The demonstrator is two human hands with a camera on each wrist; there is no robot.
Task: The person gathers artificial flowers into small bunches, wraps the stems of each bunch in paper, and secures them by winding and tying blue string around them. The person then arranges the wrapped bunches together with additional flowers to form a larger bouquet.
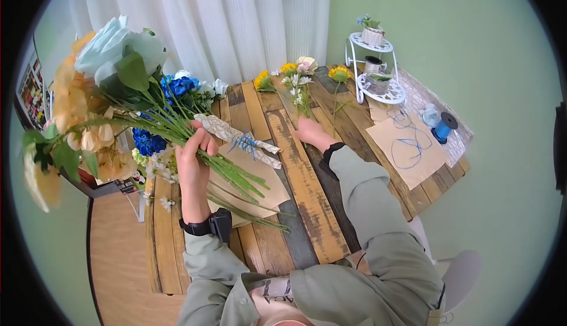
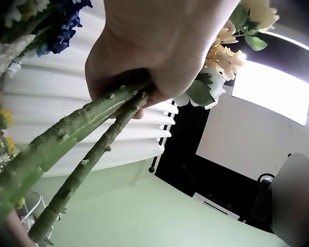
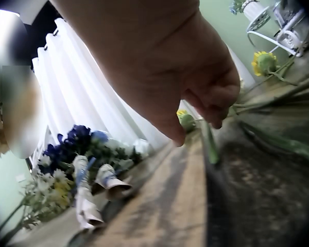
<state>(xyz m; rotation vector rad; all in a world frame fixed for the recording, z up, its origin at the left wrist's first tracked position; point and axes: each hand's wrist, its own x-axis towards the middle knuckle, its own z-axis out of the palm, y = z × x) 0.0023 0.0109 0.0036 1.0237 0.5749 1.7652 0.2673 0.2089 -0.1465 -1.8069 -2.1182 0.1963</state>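
Note:
My left hand (image 1: 195, 155) grips a thick bundle of green stems (image 1: 236, 175), topped by a pale blue rose (image 1: 112, 48) and peach flowers (image 1: 68, 98) at the left. In the left wrist view, stems (image 2: 67, 134) come out below the curled left hand (image 2: 149, 51). Over the table's far middle, my right hand (image 1: 313, 134) has its fingers curled round the stem of small white flowers (image 1: 297, 82). The right wrist view shows the stem's lower end (image 3: 211, 146) under the curled fingers of the right hand (image 3: 180, 77), with the thumb apart.
Wrapped bouquet handles (image 1: 227, 134) tied with blue cord lie beside blue flowers (image 1: 180, 87). Sunflowers (image 1: 339, 74) lie at the table's back. At the right are a white stand (image 1: 387, 93), brown paper (image 1: 410, 155) and a blue ribbon spool (image 1: 444, 126).

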